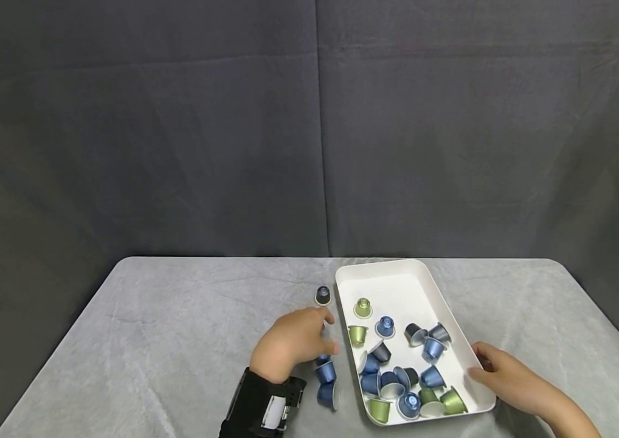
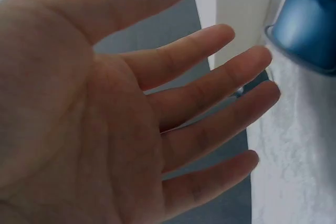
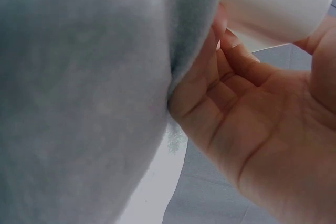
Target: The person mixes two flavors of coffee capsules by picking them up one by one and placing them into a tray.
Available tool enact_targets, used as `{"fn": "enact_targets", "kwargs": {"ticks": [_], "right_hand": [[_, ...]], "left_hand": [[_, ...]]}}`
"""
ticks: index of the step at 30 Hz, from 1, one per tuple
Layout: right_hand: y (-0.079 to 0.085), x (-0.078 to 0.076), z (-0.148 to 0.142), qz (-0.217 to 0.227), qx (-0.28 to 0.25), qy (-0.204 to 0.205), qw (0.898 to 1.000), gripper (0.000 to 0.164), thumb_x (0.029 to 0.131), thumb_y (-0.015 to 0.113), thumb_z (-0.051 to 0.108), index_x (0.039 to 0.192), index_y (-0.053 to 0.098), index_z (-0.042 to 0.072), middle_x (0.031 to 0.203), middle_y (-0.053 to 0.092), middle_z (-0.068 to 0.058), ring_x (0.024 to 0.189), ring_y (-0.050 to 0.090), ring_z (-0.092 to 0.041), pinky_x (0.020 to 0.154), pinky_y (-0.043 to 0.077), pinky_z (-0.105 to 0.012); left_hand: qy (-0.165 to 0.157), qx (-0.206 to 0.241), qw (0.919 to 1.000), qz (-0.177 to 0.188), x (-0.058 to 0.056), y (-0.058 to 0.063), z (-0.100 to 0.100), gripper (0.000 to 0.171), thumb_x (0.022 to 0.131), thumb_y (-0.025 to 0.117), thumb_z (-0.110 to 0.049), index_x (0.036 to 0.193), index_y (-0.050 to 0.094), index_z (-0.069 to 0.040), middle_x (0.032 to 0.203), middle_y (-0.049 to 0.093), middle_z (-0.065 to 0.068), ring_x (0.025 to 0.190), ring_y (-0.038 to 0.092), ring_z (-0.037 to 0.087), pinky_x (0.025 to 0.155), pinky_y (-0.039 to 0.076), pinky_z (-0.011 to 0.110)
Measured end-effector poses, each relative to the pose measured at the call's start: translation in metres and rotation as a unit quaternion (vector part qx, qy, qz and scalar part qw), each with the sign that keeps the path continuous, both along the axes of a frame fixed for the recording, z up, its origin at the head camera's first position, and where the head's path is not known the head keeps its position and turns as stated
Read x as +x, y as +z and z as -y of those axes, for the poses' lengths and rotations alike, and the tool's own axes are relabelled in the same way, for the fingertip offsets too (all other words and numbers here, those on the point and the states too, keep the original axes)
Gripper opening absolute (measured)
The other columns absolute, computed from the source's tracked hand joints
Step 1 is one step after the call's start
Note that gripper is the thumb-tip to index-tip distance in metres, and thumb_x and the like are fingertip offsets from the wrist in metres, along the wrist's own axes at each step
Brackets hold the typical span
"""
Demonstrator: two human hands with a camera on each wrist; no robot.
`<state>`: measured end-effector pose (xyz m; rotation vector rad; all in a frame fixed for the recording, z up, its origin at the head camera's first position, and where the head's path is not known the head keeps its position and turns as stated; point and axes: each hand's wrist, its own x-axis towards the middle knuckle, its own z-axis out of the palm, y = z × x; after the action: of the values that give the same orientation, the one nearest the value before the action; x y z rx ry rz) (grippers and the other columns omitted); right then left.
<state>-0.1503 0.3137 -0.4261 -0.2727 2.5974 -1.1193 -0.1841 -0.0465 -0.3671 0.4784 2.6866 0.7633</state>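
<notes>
My left hand (image 1: 294,337) hovers over the cloth left of the white tray (image 1: 397,289), fingers spread and holding nothing. Below its thumb lie blue coffee capsules (image 1: 325,372), partly hidden by the hand; a dark capsule (image 1: 323,295) stands just beyond its fingertips. The left wrist view shows the bare palm, with a blue capsule (image 2: 307,27) past the fingers. At the tray's right side my right hand (image 1: 514,377) grips the wall, thumb near the rim. In the right wrist view its curled fingers (image 3: 236,59) go beneath the tray's edge, tips partly hidden.
Inside the tray lie many mixed capsules, among them green ones (image 1: 379,410), blue ones (image 1: 432,377) and dark ones (image 1: 415,334), mostly toward the near end. A grey cloth (image 1: 151,340) covers the table, and a dark curtain (image 1: 205,152) hangs behind its far edge.
</notes>
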Motion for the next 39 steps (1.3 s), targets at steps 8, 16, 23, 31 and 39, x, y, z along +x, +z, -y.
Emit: {"fn": "enact_targets", "kwargs": {"ticks": [8,16,23,31,39], "right_hand": [[0.001,-0.001,0.0,0.013,-0.003,-0.008,1.0,0.027,0.095,0.058,0.004,0.115,0.054,-0.014,0.105,0.065,-0.015,0.093,0.062,-0.024,0.07,0.052,-0.031],[0.001,-0.001,0.001,0.018,-0.003,-0.014,1.0,0.028,0.095,0.058,0.004,0.116,0.054,-0.014,0.105,0.065,-0.015,0.094,0.062,-0.025,0.071,0.052,-0.031],[0.0,0.0,0.0,0.008,-0.008,-0.003,1.0,0.027,0.095,0.059,0.004,0.115,0.054,-0.014,0.107,0.065,-0.017,0.095,0.062,-0.026,0.071,0.052,-0.029],[0.0,-0.002,0.001,0.013,-0.003,-0.011,1.0,0.03,0.095,0.059,0.004,0.117,0.053,-0.015,0.108,0.065,-0.017,0.096,0.062,-0.026,0.072,0.053,-0.03],[0.001,-0.001,0.001,0.018,-0.006,-0.011,1.0,0.028,0.096,0.058,0.004,0.117,0.054,-0.014,0.108,0.065,-0.015,0.096,0.062,-0.025,0.071,0.052,-0.03]], "left_hand": [[-0.01,-0.025,0.9994,-0.022,-0.001,-0.01,-0.007,0.033,0.075,0.085,-0.023,0.098,0.066,-0.01,0.085,0.063,-0.004,0.076,0.058,0.013,0.071,0.047,0.03],[-0.006,-0.04,0.9991,-0.015,-0.001,-0.015,-0.011,0.034,0.074,0.086,-0.023,0.098,0.068,-0.007,0.094,0.067,0.0,0.081,0.06,0.015,0.076,0.05,0.032],[-0.004,-0.052,0.9973,-0.051,0.0,-0.018,-0.014,0.018,0.074,0.083,-0.018,0.079,0.068,-0.009,0.077,0.062,-0.003,0.065,0.053,0.011,0.06,0.045,0.028],[-0.003,-0.088,0.9923,-0.087,0.0,-0.026,-0.02,0.021,0.072,0.084,-0.016,0.084,0.069,-0.006,0.082,0.061,0.005,0.073,0.06,0.02,0.062,0.049,0.033],[0.019,-0.106,0.9915,-0.074,0.001,-0.024,-0.021,0.024,0.071,0.084,-0.017,0.082,0.068,-0.004,0.083,0.058,0.008,0.073,0.06,0.023,0.061,0.05,0.037]]}}
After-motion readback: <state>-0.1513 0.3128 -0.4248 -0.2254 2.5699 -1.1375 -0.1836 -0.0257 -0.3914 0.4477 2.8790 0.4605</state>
